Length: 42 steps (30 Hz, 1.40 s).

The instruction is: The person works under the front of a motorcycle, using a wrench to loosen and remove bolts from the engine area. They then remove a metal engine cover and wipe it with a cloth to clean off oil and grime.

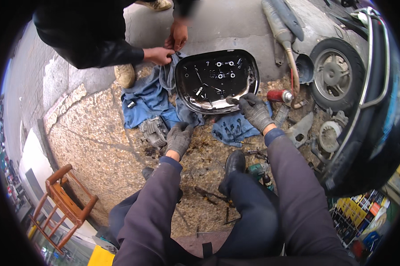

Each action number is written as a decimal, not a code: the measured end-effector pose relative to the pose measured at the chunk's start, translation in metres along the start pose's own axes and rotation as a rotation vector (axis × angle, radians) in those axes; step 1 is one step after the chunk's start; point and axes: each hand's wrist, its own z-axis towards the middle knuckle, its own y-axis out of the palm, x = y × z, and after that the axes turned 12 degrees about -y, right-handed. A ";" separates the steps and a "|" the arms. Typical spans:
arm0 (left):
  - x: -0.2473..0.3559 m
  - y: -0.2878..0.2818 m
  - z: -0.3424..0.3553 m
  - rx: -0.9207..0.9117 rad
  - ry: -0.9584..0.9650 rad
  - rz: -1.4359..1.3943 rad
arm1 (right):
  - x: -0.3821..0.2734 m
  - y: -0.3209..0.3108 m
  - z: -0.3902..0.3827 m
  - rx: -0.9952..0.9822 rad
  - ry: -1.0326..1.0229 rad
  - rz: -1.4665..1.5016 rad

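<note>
A black tray [211, 56] with liquid and several small metal parts lies in front of me. My right hand [256, 111], in a dark grey glove, is at its near right rim, fingers closed on a small dark tool [232, 101] whose tip reaches over the tray; its kind is unclear. My left hand [179, 139], gloved too, is low beside a grey metal engine part [154, 132], its fingers curled; what is in them is hidden. A blue cloth [142, 104] lies behind that part, and a stained blue cloth [235, 129] lies below the tray.
Another person's hands [161, 55] hold a blue-grey cloth at the tray's far left. To the right are a red spray can [280, 95], an exhaust pipe [280, 26], a wheel [335, 73] and a scooter [368, 133]. A green power tool [256, 170] lies by my foot; a wooden stool [64, 199] is left.
</note>
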 end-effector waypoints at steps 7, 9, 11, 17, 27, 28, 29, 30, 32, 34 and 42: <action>-0.007 0.071 0.083 -0.073 -0.251 -0.650 | 0.055 0.017 0.054 -0.049 -0.051 0.440; -0.010 0.080 0.092 -0.029 -0.247 -0.595 | 0.069 0.021 0.057 -0.078 -0.006 0.368; -0.012 0.085 0.102 -0.055 -0.247 -0.669 | 0.082 0.022 0.058 -0.063 -0.027 0.421; -0.012 0.085 0.092 0.272 -0.052 -0.319 | 0.098 0.017 0.050 0.121 -0.023 0.390; -0.080 -0.078 0.031 0.863 -0.146 0.096 | 0.082 0.024 0.031 0.184 -0.158 0.487; -0.088 -0.083 0.034 0.780 -0.120 0.121 | 0.081 0.025 0.032 0.171 -0.184 0.469; -0.097 -0.084 0.036 0.645 -0.200 0.067 | 0.080 0.025 0.035 0.175 -0.193 0.447; -0.103 -0.086 0.040 0.514 -0.216 0.088 | 0.079 0.025 0.039 0.184 -0.165 0.413; -0.112 -0.085 0.046 0.399 -0.168 -0.011 | 0.080 0.024 0.051 0.244 -0.308 0.272; -0.114 -0.088 0.052 0.381 -0.101 0.095 | 0.082 0.023 0.065 0.330 -0.419 -0.058; -0.093 -0.091 0.047 0.199 -0.108 0.070 | 0.101 0.013 0.076 0.189 -0.399 -0.019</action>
